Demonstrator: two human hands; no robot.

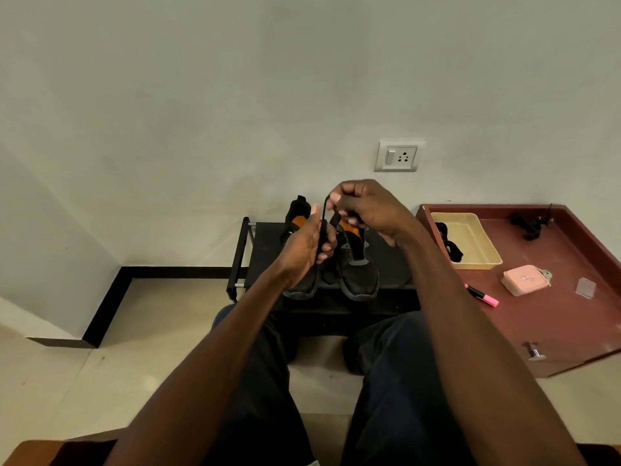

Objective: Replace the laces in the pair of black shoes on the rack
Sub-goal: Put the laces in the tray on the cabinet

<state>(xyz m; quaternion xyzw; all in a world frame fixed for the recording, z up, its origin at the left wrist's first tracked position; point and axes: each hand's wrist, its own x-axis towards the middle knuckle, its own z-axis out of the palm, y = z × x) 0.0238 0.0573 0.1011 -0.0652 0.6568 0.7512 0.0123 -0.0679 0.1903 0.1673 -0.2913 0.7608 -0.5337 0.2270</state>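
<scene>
Two black shoes with orange lining stand side by side on a low black rack [265, 243]. The right shoe [358, 274] shows its toe and tongue; the left shoe [302, 287] is mostly hidden behind my left hand. A black lace [324, 213] runs up between my hands. My left hand [307, 247] grips the lace's lower part with curled fingers. My right hand [364, 206], raised above the shoes, pinches the lace's upper end between thumb and fingers.
To the right is a maroon table [554, 317] with a raised rim. On it sit a cream tray [470, 242] holding black laces, a pink marker [482, 295], a pink pouch [524, 280] and a dark tangle [531, 225]. A wall socket [398, 156] is above. My knees are below the rack.
</scene>
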